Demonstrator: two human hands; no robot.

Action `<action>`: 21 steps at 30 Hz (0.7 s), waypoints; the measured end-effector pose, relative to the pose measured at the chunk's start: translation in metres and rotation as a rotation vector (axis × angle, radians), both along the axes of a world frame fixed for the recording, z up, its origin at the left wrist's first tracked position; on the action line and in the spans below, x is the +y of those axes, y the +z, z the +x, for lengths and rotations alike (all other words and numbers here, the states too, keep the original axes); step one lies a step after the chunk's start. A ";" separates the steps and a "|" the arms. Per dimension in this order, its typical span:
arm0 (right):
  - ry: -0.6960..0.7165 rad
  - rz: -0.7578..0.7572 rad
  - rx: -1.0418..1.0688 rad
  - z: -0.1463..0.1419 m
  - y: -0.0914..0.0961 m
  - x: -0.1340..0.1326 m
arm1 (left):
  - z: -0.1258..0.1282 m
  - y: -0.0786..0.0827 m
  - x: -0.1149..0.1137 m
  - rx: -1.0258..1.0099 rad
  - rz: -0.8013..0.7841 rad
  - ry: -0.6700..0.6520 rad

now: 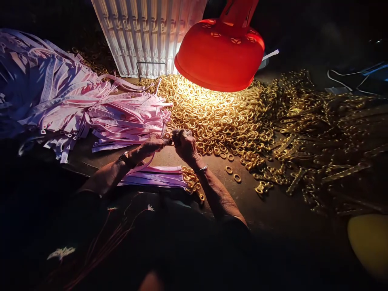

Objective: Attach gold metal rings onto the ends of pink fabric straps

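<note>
My left hand [153, 144] is closed in a pinch on a pink strap [148, 162]; its tail hangs below the palm toward the table. Right beside it, my right hand [185, 146] has its fingers curled together, almost touching the left fingertips. What the right fingers grip is too small and shaded to make out. Just beyond both hands lies a large heap of gold-coloured rings [218, 121]. Below the hands rests a row of lilac straps [154, 178] laid side by side, with gold rings [191, 181] at their right ends.
A big pile of loose pink straps [69, 97] spreads on the left. Low over the rings hangs a red lamp [221, 54]. A ribbed white panel [145, 36] stands behind. Gold chain-like pieces [318, 121] lie at right, and a yellow rounded object [370, 242] at lower right.
</note>
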State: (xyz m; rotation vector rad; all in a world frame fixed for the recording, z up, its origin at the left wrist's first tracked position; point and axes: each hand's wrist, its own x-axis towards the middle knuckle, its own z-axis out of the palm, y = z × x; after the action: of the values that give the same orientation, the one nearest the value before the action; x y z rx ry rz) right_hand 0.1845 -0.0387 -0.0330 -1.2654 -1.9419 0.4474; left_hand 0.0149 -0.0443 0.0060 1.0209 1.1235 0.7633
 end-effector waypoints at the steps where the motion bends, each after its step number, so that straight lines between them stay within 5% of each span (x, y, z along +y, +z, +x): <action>1: 0.000 0.013 -0.016 -0.003 0.001 -0.001 | -0.003 0.000 0.000 -0.023 -0.049 0.003; 5: -0.098 0.076 0.082 -0.003 0.005 0.001 | -0.016 -0.001 -0.008 -0.100 -0.243 0.028; 8: -0.220 0.116 0.205 0.026 0.012 0.020 | -0.022 0.002 -0.021 -0.128 -0.320 0.104; 12: -0.205 0.150 0.127 0.078 0.029 0.065 | -0.013 0.013 -0.030 -0.189 -0.230 0.262; 15: -0.224 0.192 0.083 0.088 0.040 0.082 | 0.000 0.016 -0.028 -0.260 -0.117 0.345; 18: -0.191 0.094 0.174 0.062 0.037 0.058 | 0.013 0.012 -0.022 -0.317 -0.089 0.441; 21: 0.009 -0.191 0.203 0.022 0.020 0.012 | 0.022 0.003 -0.017 -0.385 -0.166 0.491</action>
State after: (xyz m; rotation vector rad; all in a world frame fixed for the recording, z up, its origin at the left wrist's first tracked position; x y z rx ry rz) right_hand 0.2062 -0.0265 -0.0130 -1.2771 -1.7670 0.7515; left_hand 0.0365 -0.0614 0.0088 0.4285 1.0850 1.1782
